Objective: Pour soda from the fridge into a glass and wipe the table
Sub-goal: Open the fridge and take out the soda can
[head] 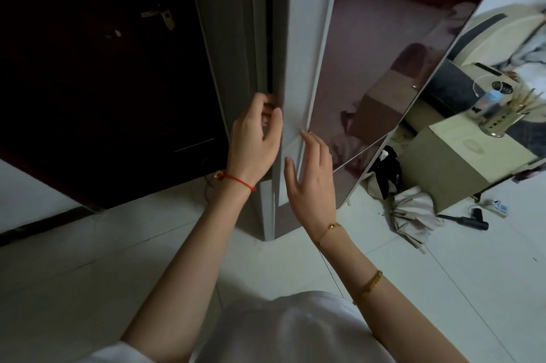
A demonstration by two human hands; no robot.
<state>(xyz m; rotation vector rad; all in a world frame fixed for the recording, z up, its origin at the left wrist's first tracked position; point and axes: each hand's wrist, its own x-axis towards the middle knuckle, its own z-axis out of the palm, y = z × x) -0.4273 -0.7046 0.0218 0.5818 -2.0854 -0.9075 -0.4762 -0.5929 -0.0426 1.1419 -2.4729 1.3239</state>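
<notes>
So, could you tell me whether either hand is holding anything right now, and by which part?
The left hand grips the fridge door by its side edge, fingers curled into the gap. The right hand is open beside that edge, holding nothing.

Pale glossy floor tiles (118, 268) fill the lower frame in dim light. At upper left stands a dark door (103, 76) with a brass handle (161, 12), a white wall (26, 188) with a dark skirting below it. At right a cream cabinet (449, 167) carries a metal utensil holder (503, 123); a folded umbrella (413, 215) lies on the floor beside it.
</notes>
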